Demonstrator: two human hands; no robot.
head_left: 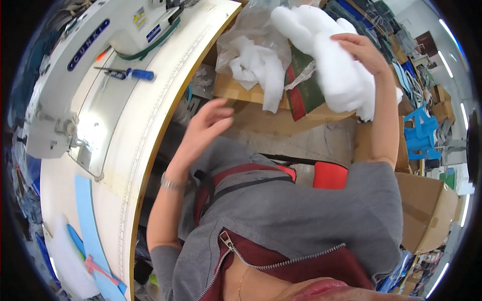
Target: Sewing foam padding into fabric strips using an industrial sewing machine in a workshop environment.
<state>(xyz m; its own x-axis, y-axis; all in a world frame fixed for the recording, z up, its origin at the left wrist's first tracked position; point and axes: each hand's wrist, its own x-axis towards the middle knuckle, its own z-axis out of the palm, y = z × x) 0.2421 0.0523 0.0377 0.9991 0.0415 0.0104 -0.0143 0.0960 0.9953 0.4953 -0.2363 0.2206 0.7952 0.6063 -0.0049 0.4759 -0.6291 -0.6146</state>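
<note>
1. Head view, right hand: it is raised to the upper right, its fingers curled over the top of a big wad of white polyester stuffing and clamped on it. The wad hangs free in the air, above the cardboard boxes.
2. Head view, left hand: it is spread, palm down, and holds nothing. It hovers between the sewing table and the boxes, blurred. A metal bracelet sits on the wrist.
3. Head view, more stuffing: a second white clump spills from a clear plastic bag on the boxes, just left of the held wad.
4. Handling, as I judge it: the stuffing looks very light, soft and springy, not slippery and not fragile, though it may pull apart in tufts. A broad grab deep into the bulk should hold better than a pinch at a loose edge.
5. Head view, surroundings: a white sewing machine stands on the table, with a blue-handled screwdriver beside it.
</note>
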